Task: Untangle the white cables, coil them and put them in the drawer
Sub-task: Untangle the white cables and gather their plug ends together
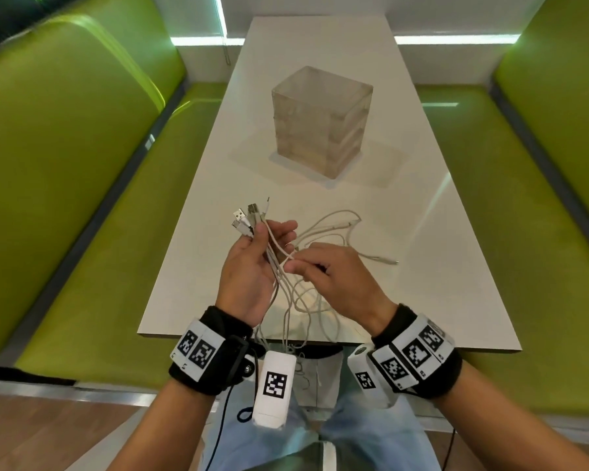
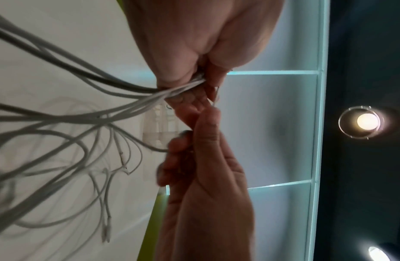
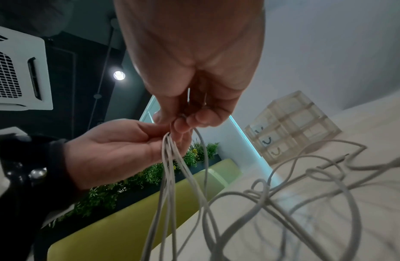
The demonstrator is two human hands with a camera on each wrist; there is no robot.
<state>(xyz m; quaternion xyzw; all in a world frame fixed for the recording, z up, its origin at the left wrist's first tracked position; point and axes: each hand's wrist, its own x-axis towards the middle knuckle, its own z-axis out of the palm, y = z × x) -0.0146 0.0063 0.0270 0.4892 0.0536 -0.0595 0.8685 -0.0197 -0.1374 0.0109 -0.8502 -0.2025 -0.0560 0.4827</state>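
Left hand (image 1: 252, 266) fingers grasping white cables (image 1: 323, 232), right hand (image 1: 334, 277) pinching one strand, above table's (image 1: 456, 266) near edge, drawer unit (image 1: 320, 120) well apart

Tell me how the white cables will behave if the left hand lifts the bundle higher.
The white cables look floppy: below the left hand they sag in loose loops. They will probably drag rather than rise freely, since strands cross in a knot-like tangle on the table. They seem light; the right hand pinches one strand with fingertips.
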